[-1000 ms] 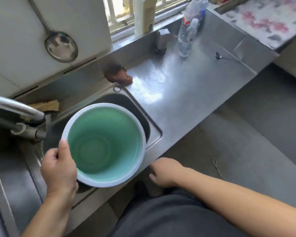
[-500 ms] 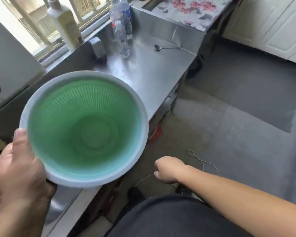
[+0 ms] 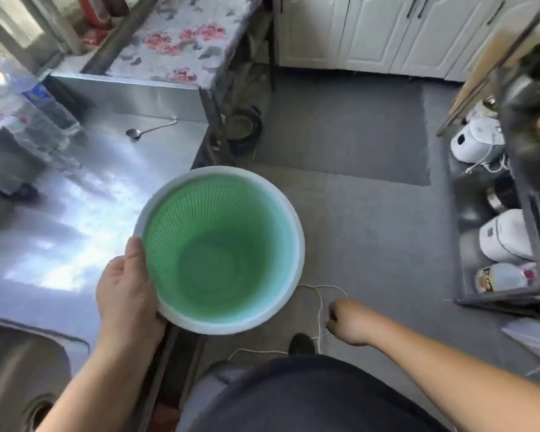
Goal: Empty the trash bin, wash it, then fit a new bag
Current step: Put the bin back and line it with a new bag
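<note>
The trash bin is a round green basket with slotted walls and a pale white rim, seen from above with nothing inside. My left hand grips its near-left rim, thumb on top of the rim, and holds the bin in the air past the counter's edge, over the floor. My right hand hangs low to the right of the bin with loosely curled fingers and holds nothing.
The steel counter runs along the left, with the sink at the bottom left, a spoon and plastic bottles further back. A white cord lies on the grey floor. Shelves with appliances stand at right.
The bin has been lifted out of the sink and swung right, clear of the counter and over the floor. The view has turned right with it. My right hand stays low and empty.
</note>
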